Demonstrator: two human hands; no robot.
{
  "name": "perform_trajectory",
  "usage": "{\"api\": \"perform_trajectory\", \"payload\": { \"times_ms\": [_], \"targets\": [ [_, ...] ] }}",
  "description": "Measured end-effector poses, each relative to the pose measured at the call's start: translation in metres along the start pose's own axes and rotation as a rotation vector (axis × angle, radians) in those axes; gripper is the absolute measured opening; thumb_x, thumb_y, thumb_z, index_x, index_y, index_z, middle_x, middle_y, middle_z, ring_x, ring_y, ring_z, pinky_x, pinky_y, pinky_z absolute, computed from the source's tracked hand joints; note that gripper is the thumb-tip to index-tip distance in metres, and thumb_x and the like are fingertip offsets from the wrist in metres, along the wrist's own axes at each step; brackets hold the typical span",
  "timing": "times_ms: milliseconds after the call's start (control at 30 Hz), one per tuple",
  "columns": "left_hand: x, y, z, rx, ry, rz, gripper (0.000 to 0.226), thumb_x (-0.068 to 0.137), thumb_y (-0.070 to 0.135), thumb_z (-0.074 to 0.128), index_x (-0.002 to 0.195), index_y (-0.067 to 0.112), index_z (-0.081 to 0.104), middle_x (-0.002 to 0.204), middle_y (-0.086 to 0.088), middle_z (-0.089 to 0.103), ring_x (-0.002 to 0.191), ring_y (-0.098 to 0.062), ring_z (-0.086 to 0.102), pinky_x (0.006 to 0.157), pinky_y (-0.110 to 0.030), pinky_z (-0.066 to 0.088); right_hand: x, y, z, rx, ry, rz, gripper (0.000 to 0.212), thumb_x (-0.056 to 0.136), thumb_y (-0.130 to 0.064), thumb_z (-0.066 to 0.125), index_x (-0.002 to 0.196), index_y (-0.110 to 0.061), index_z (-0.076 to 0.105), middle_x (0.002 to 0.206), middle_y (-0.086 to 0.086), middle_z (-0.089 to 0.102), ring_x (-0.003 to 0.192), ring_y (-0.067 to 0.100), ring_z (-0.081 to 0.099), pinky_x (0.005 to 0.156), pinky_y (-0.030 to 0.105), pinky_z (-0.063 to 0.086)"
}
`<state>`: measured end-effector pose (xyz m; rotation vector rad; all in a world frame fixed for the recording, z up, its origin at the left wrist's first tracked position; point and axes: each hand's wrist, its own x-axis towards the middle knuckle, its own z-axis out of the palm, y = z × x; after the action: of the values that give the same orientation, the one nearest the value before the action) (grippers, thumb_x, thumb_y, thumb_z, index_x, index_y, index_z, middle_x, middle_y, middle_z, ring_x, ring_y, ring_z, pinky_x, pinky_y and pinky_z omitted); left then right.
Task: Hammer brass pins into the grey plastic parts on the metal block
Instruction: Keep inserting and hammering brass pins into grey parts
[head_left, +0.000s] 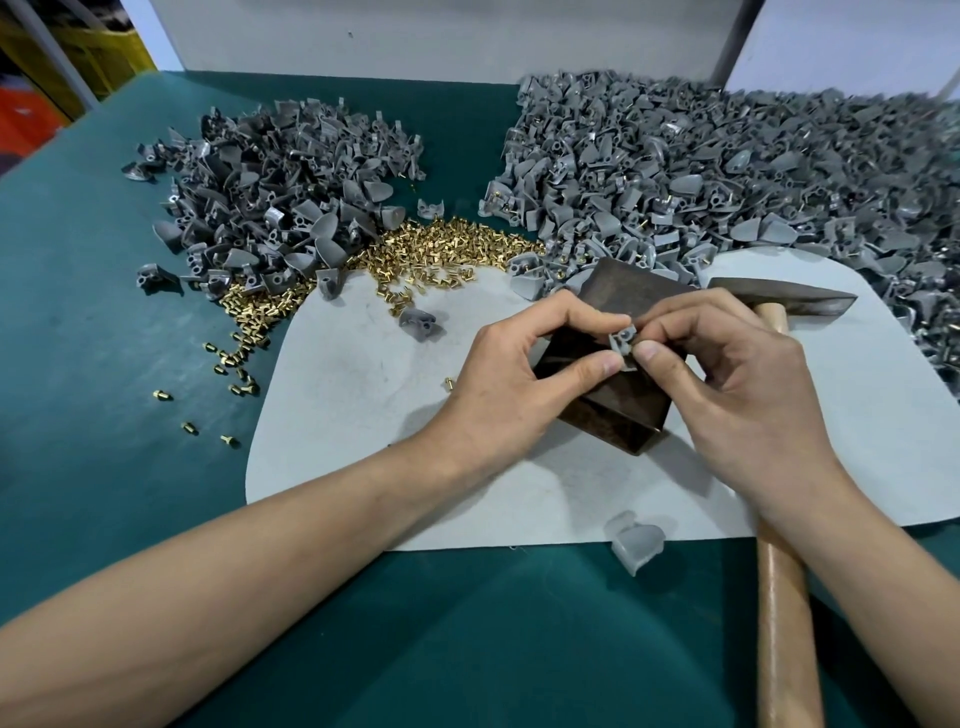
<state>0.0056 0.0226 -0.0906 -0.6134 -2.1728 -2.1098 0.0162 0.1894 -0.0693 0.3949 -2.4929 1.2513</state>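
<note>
A single grey plastic part (623, 344) is held over the top face of the metal block (608, 410), pinched from both sides. Its long axis runs roughly up the picture, away from the person; which end leads cannot be told. The left hand (524, 374) is clamped on it with curled thumb and forefinger, and the right hand (727, 379) is closed on its other side in the same way. The block is dark, tarnished and wedge-like, set on a pale rounded mat (363, 395). A hammer (779, 300) with a dull steel head and a wooden handle is laid just right of the block, its handle pointing toward the person under the right wrist. Shiny brass pins (441, 249) are heaped at the mat's far edge, between two piles of moulded grey parts (275, 192) (727, 171). Everything is carried by a green table top (104, 364) backed by a white panel (415, 36).
</note>
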Motion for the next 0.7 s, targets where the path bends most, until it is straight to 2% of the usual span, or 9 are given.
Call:
{"api": "perform_trajectory", "payload": {
  "times_ms": [200, 433, 600, 700],
  "targets": [
    [-0.0009, -0.0008, 0.0012, -0.037, 0.016, -0.014, 0.021, 0.083, 0.01, 0.071, 0.095, 0.027, 0.069, 0.094, 0.016, 0.069, 0.096, -0.005, 0.063, 0.086, -0.021, 0.047, -0.0003, 0.002, 0.002, 0.039, 0.009, 0.007, 0.012, 0.084, -0.005, 0.067, 0.079, -0.016, 0.065, 0.091, -0.013, 0.06, 0.084, 0.007, 0.058, 0.078, 0.025, 0.048],
    [0.0006, -0.002, 0.002, -0.069, 0.022, -0.024, 0.021, 0.082, 0.008, 0.072, 0.093, 0.026, 0.07, 0.096, 0.009, 0.071, 0.098, -0.009, 0.064, 0.09, -0.026, 0.049, 0.0023, 0.001, 0.0021, 0.105, -0.017, 0.016, 0.028, 0.083, -0.001, 0.067, 0.076, -0.028, 0.062, 0.089, -0.013, 0.06, 0.086, 0.008, 0.06, 0.079, 0.027, 0.049],
    [0.0008, -0.0011, 0.0016, -0.071, -0.001, -0.014, 0.021, 0.082, 0.007, 0.071, 0.094, 0.023, 0.069, 0.095, 0.01, 0.069, 0.097, -0.008, 0.064, 0.089, -0.025, 0.049, 0.0021, 0.0012, 0.0, 0.104, -0.043, 0.011, 0.03, 0.083, -0.001, 0.067, 0.077, -0.03, 0.061, 0.089, -0.012, 0.061, 0.085, 0.004, 0.059, 0.079, 0.019, 0.049],
    [0.001, -0.0003, 0.0001, -0.059, -0.024, -0.034, 0.02, 0.082, 0.007, 0.071, 0.095, 0.022, 0.069, 0.096, 0.01, 0.07, 0.098, -0.01, 0.064, 0.091, -0.03, 0.05, 0.0024, 0.0003, -0.0034, 0.116, -0.073, 0.041, 0.027, 0.083, -0.003, 0.067, 0.078, -0.029, 0.063, 0.091, -0.01, 0.062, 0.087, 0.006, 0.06, 0.082, 0.017, 0.048]
  ]
}}
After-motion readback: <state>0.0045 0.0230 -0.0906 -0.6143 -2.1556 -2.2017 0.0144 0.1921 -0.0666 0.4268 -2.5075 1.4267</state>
